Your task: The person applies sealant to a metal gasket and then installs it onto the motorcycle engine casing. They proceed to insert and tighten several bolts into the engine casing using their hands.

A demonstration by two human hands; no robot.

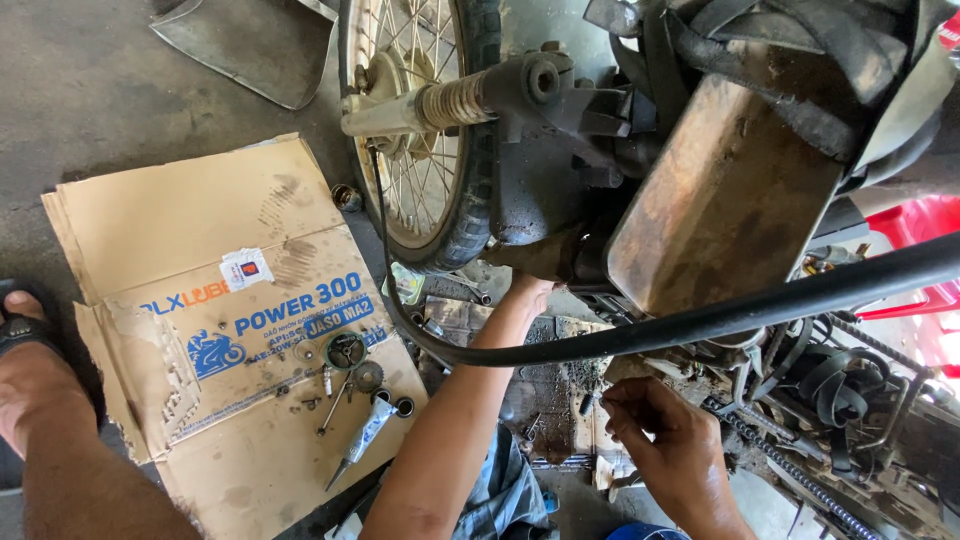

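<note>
Right hand (668,437): fingertips pinched together on a small part too small to identify, just below the thick black rubber hose (700,320). Left hand (527,290): fingers hidden, grip indeterminable, reaching under the grimy grey motorcycle engine casing (535,200). Beside it, the spoked wheel (425,130); further left, small metal parts on flattened brown cardboard (200,230).

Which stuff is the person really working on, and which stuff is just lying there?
In hand:
left hand reaching under the motorbike frame
right hand pinching something small, too small to tell
black hose across both arms

Lying about:
cardboard sheet
gears and rings
small tube
drive chain
</note>
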